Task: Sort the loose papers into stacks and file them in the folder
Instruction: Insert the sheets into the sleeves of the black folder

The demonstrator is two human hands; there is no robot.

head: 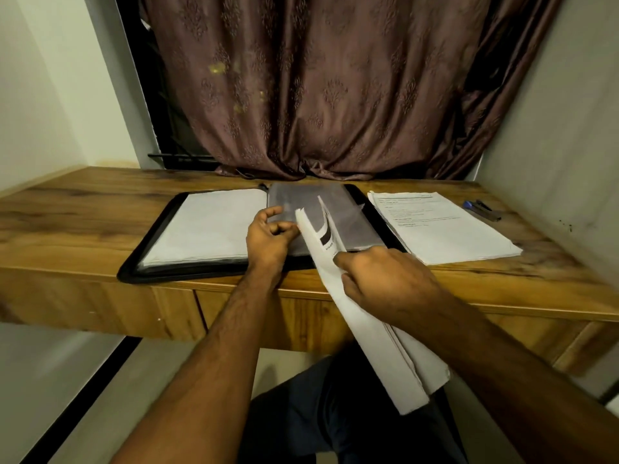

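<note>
A black folder (157, 244) lies open on the wooden desk (83, 216), with white sheets in its left half and grey plastic sleeves (303, 199) on its right half. My right hand (385, 279) grips a thick bundle of white papers (378, 333) that slants from the folder's right half down past the desk edge. My left hand (268, 237) pinches the edge of a grey sleeve beside the bundle's top end. A separate stack of printed papers (445, 229) lies on the desk to the right of the folder.
A blue-capped pen and a dark pen (482, 211) lie at the desk's far right, near the right wall. A brown curtain (318, 88) hangs behind the desk. My knees in dark trousers (321, 413) are below the desk edge.
</note>
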